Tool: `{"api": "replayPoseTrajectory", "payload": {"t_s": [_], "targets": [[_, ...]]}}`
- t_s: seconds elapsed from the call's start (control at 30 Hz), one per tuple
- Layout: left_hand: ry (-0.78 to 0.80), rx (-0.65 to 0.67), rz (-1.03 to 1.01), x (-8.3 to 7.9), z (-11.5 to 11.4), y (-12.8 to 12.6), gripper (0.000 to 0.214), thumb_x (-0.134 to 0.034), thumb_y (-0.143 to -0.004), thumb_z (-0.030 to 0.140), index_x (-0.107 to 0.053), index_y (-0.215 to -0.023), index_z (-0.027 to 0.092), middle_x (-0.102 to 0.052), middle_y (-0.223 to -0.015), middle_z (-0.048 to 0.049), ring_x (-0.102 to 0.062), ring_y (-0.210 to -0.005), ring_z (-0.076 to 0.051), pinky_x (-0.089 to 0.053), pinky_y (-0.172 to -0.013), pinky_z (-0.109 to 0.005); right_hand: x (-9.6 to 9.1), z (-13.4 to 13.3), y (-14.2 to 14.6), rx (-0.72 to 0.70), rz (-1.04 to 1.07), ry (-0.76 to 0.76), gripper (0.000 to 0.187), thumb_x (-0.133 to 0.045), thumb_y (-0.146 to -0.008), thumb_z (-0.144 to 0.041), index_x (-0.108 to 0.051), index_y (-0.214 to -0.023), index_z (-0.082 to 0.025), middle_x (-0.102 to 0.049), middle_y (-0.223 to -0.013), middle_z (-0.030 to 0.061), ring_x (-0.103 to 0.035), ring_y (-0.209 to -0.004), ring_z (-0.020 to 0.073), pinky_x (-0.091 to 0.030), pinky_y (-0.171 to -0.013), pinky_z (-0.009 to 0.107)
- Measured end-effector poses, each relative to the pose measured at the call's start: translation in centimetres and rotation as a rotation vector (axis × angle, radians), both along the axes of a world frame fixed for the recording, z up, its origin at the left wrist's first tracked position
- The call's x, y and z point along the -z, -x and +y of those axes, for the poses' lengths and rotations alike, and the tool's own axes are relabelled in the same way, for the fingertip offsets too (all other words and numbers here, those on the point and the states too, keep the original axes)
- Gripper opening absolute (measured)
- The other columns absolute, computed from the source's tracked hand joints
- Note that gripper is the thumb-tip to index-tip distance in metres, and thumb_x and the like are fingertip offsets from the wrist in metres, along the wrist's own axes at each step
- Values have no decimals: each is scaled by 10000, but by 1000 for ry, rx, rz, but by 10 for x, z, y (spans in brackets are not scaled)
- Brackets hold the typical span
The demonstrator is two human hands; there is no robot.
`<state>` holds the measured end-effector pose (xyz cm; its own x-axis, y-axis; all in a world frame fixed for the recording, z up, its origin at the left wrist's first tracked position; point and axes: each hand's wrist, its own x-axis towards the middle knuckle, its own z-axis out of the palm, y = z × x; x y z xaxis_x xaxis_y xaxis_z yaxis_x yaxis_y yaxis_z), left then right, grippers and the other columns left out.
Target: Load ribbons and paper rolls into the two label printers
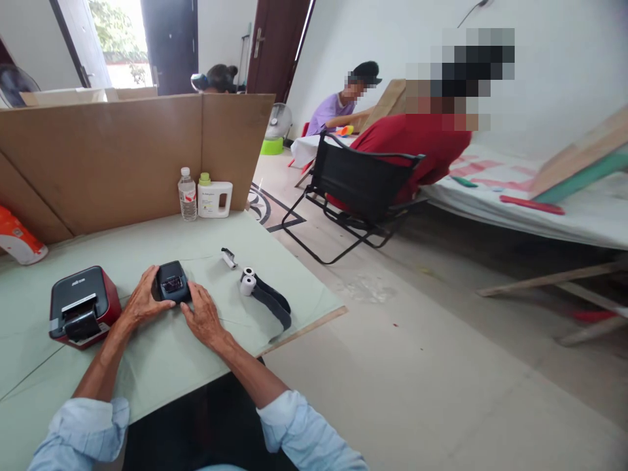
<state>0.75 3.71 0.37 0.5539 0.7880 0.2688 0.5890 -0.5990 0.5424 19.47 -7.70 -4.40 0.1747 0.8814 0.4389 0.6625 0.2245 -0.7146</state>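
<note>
Both my hands are around a small black box-shaped device (pixel 173 282), which looks like a portable label printer with a dark window on its top. It rests on or just above the pale green tabletop (pixel 161 366); I cannot tell which. My left hand (pixel 146 297) grips its left side, thumb along the near edge. On the opposite side, my right hand (pixel 202 314) has its fingers against the right side and near corner. To the left stands a larger red and black printer (pixel 83 304). Two small white paper rolls (pixel 248 282), with dark strips trailing from them, lie to the right.
A small white roll with a black end (pixel 228 258) lies farther back. Along a cardboard screen (pixel 122 157) stand a clear bottle (pixel 187 196), a white jug (pixel 214 198) and an orange-white bottle (pixel 19 237). Other people sit beyond, one in a black folding chair (pixel 363 176).
</note>
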Motion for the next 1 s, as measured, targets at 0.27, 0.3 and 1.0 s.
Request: {"api": "replayPoseTrajectory", "payload": {"t_s": [0.27, 0.3, 1.0], "targets": [[17, -15, -47, 4, -2, -2, 1041, -842, -719, 525, -390, -1588, 172, -388, -1667, -226, -382, -1566, -396, -322, -1285, -577, -16, -31, -33, 61, -63, -30, 488, -544, -986, -207, -580, -1471, -175, -671, -1353, 181, -619, -1289, 306, -528, -1133, 520], [18, -17, -54, 4, -3, -3, 1036, -844, -720, 513, -389, -1591, 185, -386, -1672, -218, -379, -1568, -393, -322, -1285, -579, -21, -39, -40, 72, -78, -45, 476, -540, -994, -213, -588, -1466, -180, -676, -1343, 179, -624, -1279, 305, -534, -1124, 516], [24, -48, -87, 11, -13, -7, 1075, -886, -687, 451, -380, -1606, 222, -375, -1689, -207, -388, -1561, -404, -373, -1247, -596, -83, -63, -176, 346, -545, 698, 179, -599, -992, -226, -777, -986, -247, -801, -1017, 80, -712, -962, 230, -384, -739, 305]]}}
